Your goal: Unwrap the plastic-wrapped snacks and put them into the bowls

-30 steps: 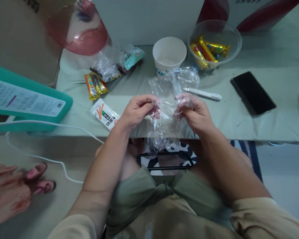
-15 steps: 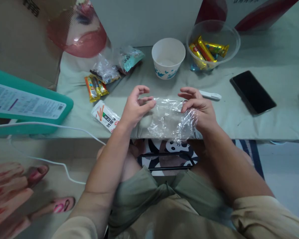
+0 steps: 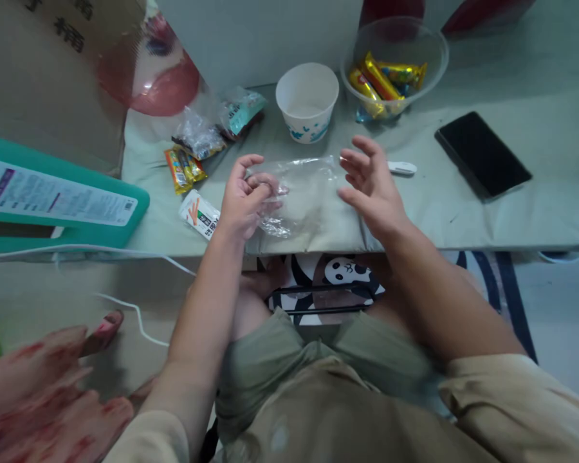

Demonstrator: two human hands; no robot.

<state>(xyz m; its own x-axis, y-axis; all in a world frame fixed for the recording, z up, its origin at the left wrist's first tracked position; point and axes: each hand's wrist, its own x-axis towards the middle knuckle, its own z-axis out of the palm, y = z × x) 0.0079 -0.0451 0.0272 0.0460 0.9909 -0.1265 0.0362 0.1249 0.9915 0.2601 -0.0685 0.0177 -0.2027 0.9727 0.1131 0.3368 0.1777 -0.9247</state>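
A clear plastic bag (image 3: 302, 193) hangs from my left hand (image 3: 248, 196), whose fingers are closed on its left side. Some of those fingers show through the film. My right hand (image 3: 371, 186) is at the other side of the bag, fingers apart and curved, holding nothing. Beyond the bag stands a white paper bowl (image 3: 307, 106) with a blue leaf pattern. A white utility-knife-like tool (image 3: 402, 168) lies just right of my right hand, partly hidden by it. Beside my left wrist is a white snack packet (image 3: 199, 213).
A clear plastic bowl (image 3: 441, 58) holds several yellow-wrapped snacks (image 3: 379, 77). A black phone (image 3: 482, 154) lies at the right. Further snack packs (image 3: 186, 168) and crumpled bags (image 3: 200, 134) are at the left, near a green container (image 3: 137, 209). Another person's patterned clothing (image 3: 43, 386) shows lower left.
My right hand has let go of the bag and opened. My left hand has moved a little left with the bag, which is spread flatter. The camera view has shifted slightly.
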